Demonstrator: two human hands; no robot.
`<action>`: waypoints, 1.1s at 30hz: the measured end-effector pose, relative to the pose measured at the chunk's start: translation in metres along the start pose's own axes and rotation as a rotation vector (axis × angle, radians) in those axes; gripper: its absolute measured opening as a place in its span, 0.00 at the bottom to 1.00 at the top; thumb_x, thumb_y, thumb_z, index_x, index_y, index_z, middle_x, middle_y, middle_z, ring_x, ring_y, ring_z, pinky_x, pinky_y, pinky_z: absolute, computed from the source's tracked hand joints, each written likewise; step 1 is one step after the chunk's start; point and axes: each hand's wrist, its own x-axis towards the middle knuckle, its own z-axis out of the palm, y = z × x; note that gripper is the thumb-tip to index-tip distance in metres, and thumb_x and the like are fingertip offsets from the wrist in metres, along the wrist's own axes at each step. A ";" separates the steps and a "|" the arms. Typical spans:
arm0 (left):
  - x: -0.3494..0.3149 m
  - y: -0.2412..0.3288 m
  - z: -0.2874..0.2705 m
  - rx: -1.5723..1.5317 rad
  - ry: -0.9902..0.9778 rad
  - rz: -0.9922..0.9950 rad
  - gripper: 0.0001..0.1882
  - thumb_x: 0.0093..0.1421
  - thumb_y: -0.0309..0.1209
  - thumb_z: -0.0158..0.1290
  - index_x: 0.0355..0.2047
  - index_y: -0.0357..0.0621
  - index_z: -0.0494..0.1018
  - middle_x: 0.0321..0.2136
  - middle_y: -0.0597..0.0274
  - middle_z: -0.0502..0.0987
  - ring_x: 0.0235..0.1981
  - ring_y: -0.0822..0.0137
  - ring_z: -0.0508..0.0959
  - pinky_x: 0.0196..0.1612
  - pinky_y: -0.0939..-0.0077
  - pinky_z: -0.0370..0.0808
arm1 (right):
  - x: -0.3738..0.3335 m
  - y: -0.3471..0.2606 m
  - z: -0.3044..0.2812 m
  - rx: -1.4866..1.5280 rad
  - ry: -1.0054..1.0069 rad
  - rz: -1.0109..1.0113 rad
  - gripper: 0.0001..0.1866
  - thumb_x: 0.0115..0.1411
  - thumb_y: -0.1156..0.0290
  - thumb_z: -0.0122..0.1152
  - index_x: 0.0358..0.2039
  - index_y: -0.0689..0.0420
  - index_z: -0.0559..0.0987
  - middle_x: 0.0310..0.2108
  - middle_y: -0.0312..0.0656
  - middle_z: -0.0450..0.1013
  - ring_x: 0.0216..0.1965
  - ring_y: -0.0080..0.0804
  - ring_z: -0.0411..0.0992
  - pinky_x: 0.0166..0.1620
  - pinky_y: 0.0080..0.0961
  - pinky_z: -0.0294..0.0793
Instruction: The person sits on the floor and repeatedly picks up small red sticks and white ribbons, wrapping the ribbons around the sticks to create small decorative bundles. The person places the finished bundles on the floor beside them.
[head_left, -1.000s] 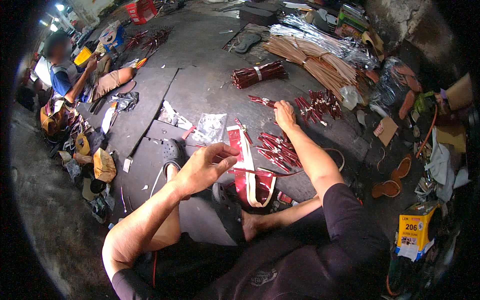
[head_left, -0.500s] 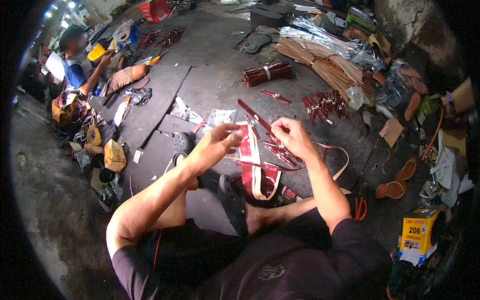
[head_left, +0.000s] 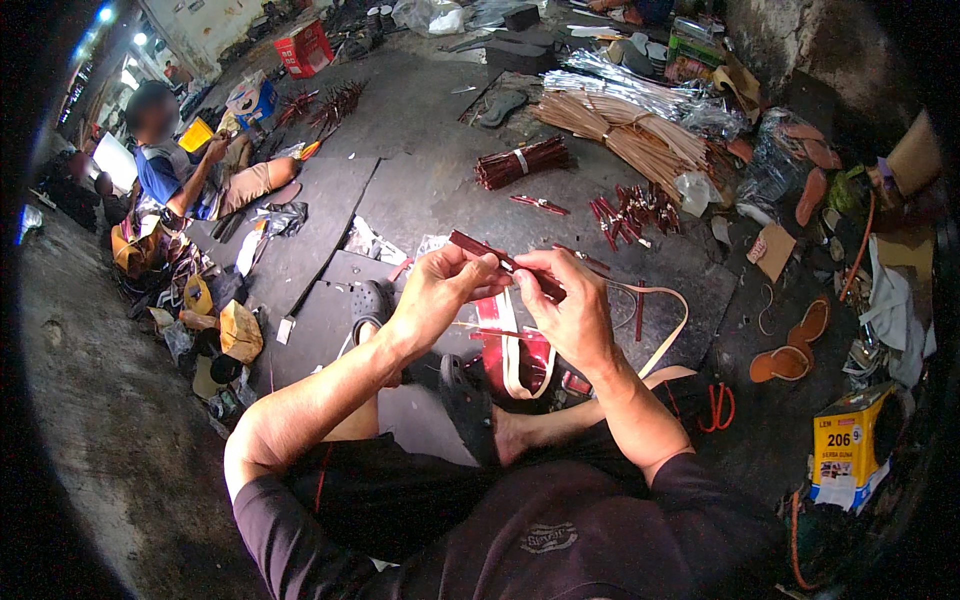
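Note:
A dark red glossy strap (head_left: 468, 241) slants across in front of me, held at both hands. My left hand (head_left: 440, 297) pinches it between thumb and fingers. My right hand (head_left: 575, 310) is closed around its right-hand part, and its fingers hide that end. A small pale or shiny spot, too small to name, shows on the strap between the hands. Below them lies a glossy red piece (head_left: 492, 362) with a cream strip (head_left: 512, 365) looped over it. More short red straps behind my right hand are mostly hidden.
Beyond my hands lie a tied bundle of dark red strips (head_left: 522, 162), a pile of short red straps (head_left: 635, 212) and beige strips (head_left: 620, 140). Red-handled scissors (head_left: 717, 408), brown sandals (head_left: 795, 348) and a yellow tin (head_left: 850, 445) are at right. A person (head_left: 165, 160) sits far left.
My left hand, apart from the strap before, has closed on it. My right hand has shifted left and nearer, bringing the hands together. The view has tilted slightly.

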 end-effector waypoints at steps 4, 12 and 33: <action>-0.002 -0.001 -0.002 -0.006 0.014 -0.011 0.15 0.69 0.34 0.54 0.44 0.30 0.71 0.41 0.50 0.80 0.44 0.63 0.82 0.51 0.69 0.79 | 0.003 -0.003 0.000 -0.059 -0.015 -0.031 0.08 0.60 0.77 0.64 0.40 0.60 0.78 0.34 0.47 0.78 0.36 0.43 0.79 0.39 0.35 0.76; -0.009 0.007 -0.003 0.464 0.004 0.106 0.15 0.65 0.34 0.58 0.41 0.31 0.77 0.34 0.54 0.83 0.38 0.69 0.82 0.42 0.73 0.79 | -0.003 0.013 0.009 0.032 -0.111 0.012 0.06 0.60 0.75 0.64 0.36 0.60 0.76 0.31 0.48 0.77 0.33 0.41 0.79 0.36 0.34 0.76; -0.005 -0.014 -0.040 0.575 -0.331 -0.114 0.19 0.70 0.34 0.50 0.57 0.35 0.71 0.50 0.53 0.78 0.53 0.64 0.76 0.58 0.67 0.72 | 0.017 0.310 0.026 -0.493 -0.100 0.212 0.14 0.60 0.65 0.63 0.43 0.58 0.80 0.44 0.49 0.76 0.48 0.50 0.74 0.53 0.42 0.71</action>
